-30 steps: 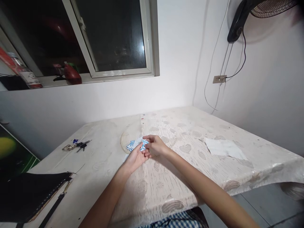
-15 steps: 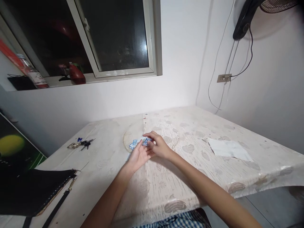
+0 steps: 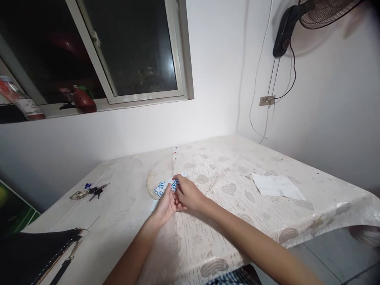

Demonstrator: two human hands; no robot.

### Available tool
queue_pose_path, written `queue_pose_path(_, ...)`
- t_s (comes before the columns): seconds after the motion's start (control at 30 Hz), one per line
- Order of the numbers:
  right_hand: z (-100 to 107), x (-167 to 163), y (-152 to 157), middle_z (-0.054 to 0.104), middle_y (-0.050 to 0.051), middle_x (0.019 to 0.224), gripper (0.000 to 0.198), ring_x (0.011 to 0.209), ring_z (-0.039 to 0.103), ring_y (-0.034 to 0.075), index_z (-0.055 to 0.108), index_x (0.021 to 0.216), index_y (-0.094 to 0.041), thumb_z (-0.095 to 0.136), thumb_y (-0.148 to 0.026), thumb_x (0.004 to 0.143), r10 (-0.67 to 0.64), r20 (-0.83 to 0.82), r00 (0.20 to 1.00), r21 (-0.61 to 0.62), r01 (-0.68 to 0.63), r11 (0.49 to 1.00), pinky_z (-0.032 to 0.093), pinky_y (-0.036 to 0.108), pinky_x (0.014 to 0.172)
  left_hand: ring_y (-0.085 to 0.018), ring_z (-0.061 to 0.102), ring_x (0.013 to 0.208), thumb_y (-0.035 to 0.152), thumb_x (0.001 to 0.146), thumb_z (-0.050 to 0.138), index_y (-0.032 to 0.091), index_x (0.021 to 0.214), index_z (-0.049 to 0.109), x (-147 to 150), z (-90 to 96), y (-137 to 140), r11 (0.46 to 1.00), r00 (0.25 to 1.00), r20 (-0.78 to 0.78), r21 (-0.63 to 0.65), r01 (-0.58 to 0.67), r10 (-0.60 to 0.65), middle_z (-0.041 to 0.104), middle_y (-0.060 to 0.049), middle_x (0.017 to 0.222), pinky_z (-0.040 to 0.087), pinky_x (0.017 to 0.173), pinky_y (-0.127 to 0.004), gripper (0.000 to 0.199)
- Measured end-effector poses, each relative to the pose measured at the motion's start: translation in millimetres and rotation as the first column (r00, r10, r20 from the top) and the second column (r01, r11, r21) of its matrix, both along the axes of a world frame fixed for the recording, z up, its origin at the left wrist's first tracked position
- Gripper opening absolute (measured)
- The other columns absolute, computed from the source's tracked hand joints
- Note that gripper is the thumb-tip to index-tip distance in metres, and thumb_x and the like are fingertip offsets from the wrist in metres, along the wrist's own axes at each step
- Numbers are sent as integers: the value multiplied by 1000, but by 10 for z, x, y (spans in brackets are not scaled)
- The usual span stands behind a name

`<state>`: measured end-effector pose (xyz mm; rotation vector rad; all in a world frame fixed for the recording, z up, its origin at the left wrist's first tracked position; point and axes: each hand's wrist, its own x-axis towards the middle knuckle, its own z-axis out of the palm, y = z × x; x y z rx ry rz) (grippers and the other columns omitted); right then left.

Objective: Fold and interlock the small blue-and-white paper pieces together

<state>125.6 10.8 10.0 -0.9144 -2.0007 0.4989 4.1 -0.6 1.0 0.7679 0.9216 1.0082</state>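
Object: white piece with blue print (image 3: pixel 160 186), between the two hands above the patterned tablecloth (image 3: pixel 225 221), over the faint round mark; whether one folded sheet or several layers, cannot tell.

Left hand (image 3: pixel 164 206): palm turned up, thumb along the near side of the piece, apparently supporting it; its other fingers are curled and partly hidden, so their exact grip cannot be told.

Right hand (image 3: pixel 190 192): index finger and thumb bent in at the piece's right part, seemingly pinching it; the fingertip contact is partly covered.

Handling (judged): very light, thin, flexible like paper or film; likely to crease or tear under a hard pull, perhaps a little slick on the printed face. Best hold: thumb and index pinch close to an edge, other palm beneath as backing, pressure low
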Motion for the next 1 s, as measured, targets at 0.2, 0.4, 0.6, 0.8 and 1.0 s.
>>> queue_pose_path(0.2,-32,-45,-36,56,11,97,37,87,50,19,40,117,-14,36,-8,80,-42,127,991,80,32,996,39,28,70,-11,45,37,52,87,27,17,85,52,-13,22,-24,1000,1000,16,-9,-17,17,50,1,49,42,44,-24,42)
queue_pose_path(0.4,-41,-83,-32,56,8,90,29,79,49,18,43,109,-16,34,-11,82,-91,168,982,122,71,990,36,26,65,-11,42,34,55,85,28,18,91,53,-7,26,-47,1000,1000,-11,-14,-17,17,50,1,47,42,43,-25,45)
queue_pose_path(0.6,-69,-87,-18,54,5,85,25,70,47,14,44,101,-18,34,-9,80,-66,133,989,101,53,994,34,23,59,-12,42,34,54,85,31,17,88,54,5,26,-44,1000,999,-51,4,5,-5,48,1,45,43,47,-27,44)
queue_pose_path(0.8,-80,-72,-4,56,5,88,29,74,50,14,46,106,-18,35,-9,81,-3,83,997,67,-2,998,37,23,63,-11,41,34,56,83,32,16,64,48,8,-17,-6,1000,996,-81,16,-24,25,42,1,40,43,43,-28,47)
queue_pose_path(1.0,-94,-82,43,60,6,103,40,85,57,14,54,115,-20,32,-8,83,82,-77,994,-5,-83,997,42,27,79,-10,39,34,56,84,29,18,68,45,-17,-78,34,1000,1000,16,-27,-15,16,38,4,42,43,42,-26,45)
